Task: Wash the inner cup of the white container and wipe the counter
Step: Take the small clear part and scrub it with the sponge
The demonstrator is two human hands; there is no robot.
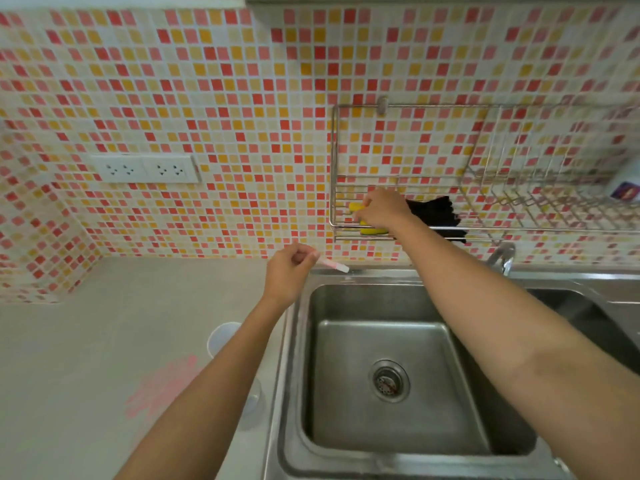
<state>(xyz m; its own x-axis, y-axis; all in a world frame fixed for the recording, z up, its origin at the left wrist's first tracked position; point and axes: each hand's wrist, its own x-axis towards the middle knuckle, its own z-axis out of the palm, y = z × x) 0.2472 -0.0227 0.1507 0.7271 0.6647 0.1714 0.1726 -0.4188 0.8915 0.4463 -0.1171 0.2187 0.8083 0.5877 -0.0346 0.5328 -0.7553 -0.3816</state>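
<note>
My right hand [382, 209] reaches into the wire wall rack [333, 161] and closes on a yellow sponge [372, 231] lying on its lower shelf. My left hand [289, 271] hovers over the sink's back left corner, fingers pinched on a small pink and white stick [337, 266]. A white cup [221, 336] stands on the grey counter [86, 341], partly hidden behind my left forearm. A second clear container [254, 408] shows just below that forearm, mostly hidden. A pink smear [162, 386] marks the counter beside them.
A steel sink [391, 441] with a drain lies below my arms, with a faucet [500, 258] at its back right. A black cloth [436, 214] lies in the rack beside the sponge. A bottle [625, 188] sits in the rack's right section. A double socket [145, 169] is on the tiled wall.
</note>
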